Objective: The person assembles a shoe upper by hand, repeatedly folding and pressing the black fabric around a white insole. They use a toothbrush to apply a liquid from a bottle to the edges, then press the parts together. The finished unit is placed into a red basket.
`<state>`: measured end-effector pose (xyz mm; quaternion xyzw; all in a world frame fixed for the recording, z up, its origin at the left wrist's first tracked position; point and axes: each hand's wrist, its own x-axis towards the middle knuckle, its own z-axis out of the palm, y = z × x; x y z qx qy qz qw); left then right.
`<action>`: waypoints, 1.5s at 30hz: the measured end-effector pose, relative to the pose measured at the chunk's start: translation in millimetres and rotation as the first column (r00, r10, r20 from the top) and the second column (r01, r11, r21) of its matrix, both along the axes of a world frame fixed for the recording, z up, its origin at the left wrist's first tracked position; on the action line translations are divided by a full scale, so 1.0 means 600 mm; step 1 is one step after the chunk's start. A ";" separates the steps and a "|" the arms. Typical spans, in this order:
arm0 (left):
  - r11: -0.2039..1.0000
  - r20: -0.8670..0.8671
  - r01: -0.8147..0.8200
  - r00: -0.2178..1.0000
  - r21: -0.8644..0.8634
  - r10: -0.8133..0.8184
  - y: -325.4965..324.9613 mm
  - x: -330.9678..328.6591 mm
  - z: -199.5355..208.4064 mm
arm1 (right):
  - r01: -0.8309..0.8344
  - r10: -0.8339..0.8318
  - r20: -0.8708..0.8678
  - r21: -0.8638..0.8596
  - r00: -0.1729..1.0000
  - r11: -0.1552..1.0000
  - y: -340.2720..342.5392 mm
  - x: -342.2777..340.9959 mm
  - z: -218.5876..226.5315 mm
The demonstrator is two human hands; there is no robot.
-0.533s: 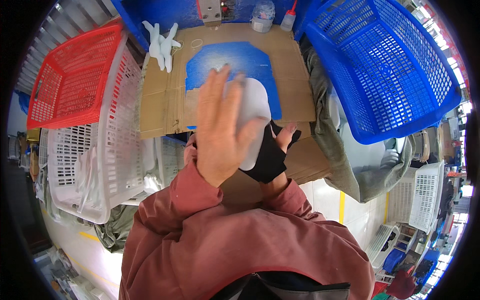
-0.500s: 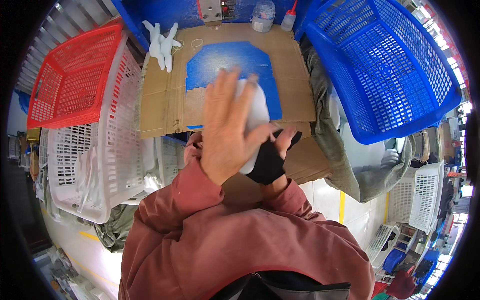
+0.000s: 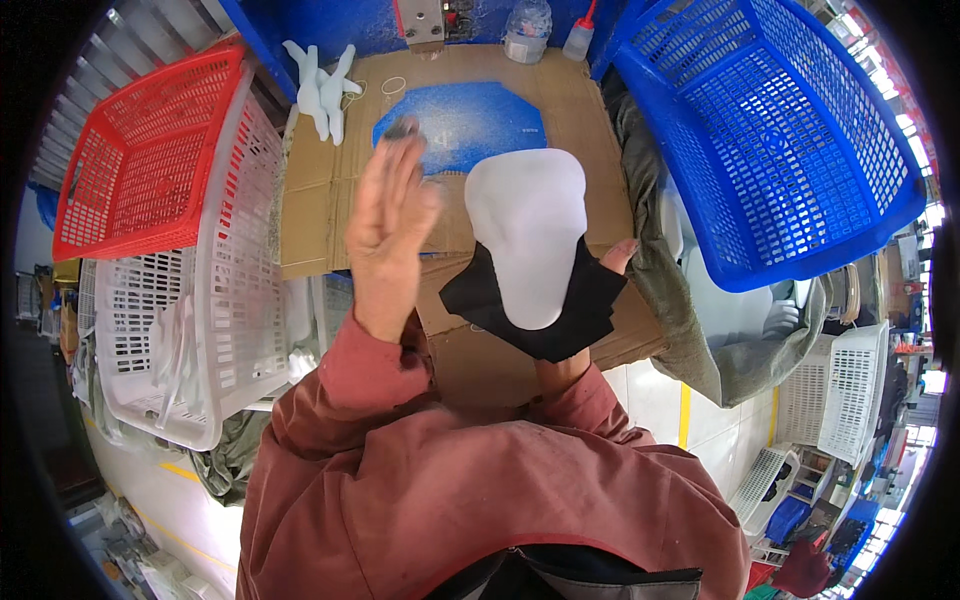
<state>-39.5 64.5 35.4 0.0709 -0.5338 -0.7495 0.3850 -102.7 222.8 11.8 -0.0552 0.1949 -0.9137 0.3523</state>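
A smooth white moulded pad (image 3: 527, 215), broad at the far end and tapering toward me, lies over a piece of black fabric (image 3: 588, 305). The fabric spreads out past the narrow end on both sides. My right hand (image 3: 620, 257) holds both from below; only its thumb shows at the fabric's right edge, the other fingers being hidden. To the left of the pad, my left hand (image 3: 390, 215) is raised and apart from it, fingers stretched out and a little blurred. Its fingertips look dark. Behind the pad is a worn blue sheet (image 3: 460, 125) on cardboard (image 3: 310, 215).
White finger-like branched pieces (image 3: 322, 92) lie at the far left of the cardboard. A clear plastic jar (image 3: 527, 32) and a small red-tipped bottle (image 3: 580, 38) stand behind. Red (image 3: 150, 150) and white baskets (image 3: 215, 330) flank the left, a blue basket (image 3: 770, 140) the right.
My left hand has come off the white pad and moved left. My right hand has turned the pad with its black fabric, so its broad face now shows.
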 end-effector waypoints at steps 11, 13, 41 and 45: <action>0.964 0.292 0.169 0.929 0.206 -0.226 0.043 0.049 -0.067 | 0.124 -0.121 -0.058 0.054 0.991 0.991 0.001 0.003 -0.040; 0.976 0.311 0.151 0.930 0.154 -0.193 0.043 0.047 -0.063 | 0.173 -0.163 -0.112 0.087 0.980 0.981 0.004 0.002 -0.042; 0.990 0.422 0.140 0.900 -0.032 -0.114 0.021 0.085 -0.003 | 0.645 0.305 -0.873 0.486 0.380 0.589 0.005 0.041 0.064; 0.984 0.416 0.175 0.895 0.005 -0.162 0.020 0.084 -0.004 | 0.558 0.261 -0.833 0.528 0.488 0.640 -0.021 0.039 0.042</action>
